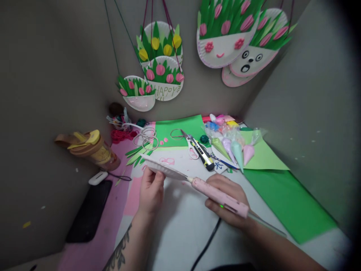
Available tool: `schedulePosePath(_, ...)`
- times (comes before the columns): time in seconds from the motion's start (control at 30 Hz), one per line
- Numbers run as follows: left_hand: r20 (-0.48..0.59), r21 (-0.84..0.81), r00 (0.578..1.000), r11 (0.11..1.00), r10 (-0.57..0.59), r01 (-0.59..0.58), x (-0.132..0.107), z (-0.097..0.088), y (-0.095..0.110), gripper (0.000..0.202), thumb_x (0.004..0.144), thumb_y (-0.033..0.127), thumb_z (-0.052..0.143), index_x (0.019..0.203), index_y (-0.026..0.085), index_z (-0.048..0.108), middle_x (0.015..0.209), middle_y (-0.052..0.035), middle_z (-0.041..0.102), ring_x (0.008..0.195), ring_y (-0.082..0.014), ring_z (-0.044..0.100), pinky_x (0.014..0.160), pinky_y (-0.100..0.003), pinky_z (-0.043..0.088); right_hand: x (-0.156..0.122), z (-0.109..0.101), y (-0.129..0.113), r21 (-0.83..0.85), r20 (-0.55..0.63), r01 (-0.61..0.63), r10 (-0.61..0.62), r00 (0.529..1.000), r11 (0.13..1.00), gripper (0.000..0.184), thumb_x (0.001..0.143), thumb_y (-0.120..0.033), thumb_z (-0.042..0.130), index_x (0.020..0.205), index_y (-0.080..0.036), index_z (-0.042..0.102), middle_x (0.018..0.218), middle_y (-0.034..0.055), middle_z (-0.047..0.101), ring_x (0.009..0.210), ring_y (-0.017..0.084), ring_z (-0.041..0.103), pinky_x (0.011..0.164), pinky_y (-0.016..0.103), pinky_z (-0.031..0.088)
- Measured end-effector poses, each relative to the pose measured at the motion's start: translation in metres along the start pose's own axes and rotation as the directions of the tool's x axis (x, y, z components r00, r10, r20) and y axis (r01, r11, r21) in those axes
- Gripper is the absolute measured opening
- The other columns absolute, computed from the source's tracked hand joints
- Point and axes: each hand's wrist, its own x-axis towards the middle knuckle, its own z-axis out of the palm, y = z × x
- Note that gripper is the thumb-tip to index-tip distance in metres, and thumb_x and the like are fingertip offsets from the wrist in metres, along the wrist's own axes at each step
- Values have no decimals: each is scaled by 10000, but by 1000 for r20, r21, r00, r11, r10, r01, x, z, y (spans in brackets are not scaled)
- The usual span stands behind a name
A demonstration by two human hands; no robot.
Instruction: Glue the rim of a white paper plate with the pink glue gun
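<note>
Over the middle of the white table (176,229), a paper plate (166,170) is held nearly edge-on, pinched between thumb and fingers of the left hand (152,188). Close against its right end is the tip of a pink glue gun (216,193), the right hand (231,187) wrapped around the gun's body. Beyond them lies a box cutter (202,152); by the back edge, a green sheet (166,129). Near the left edge are a black phone (90,212) and a brown cup (105,156); along the right edge, green paper (290,205).
</note>
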Motion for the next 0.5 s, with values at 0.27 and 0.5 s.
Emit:
schedulePosePath(0.27,26,90,999,995,-38,36,1,-3,-6,315,750,421,720,961,222,597,928,-28,657,875,-168,609,767,-283,479,0,-1,-2,15,-13,-4,4,1000,1000,178,818,-245,602,977,-193,664,710,37,650,619,172,614,557,290,511)
schedulePosePath(0.5,48,183,998,983,-33,23,-1,-9,-12,272,773,379,707,972,205,642,963,-60,677,886,-191,618,822,-310,477,-1,0,-1,-16,-37,-18,18,999,1000,208,827,-246,599,1016,-193,668,730,38,640,640,169,618,567,294,523)
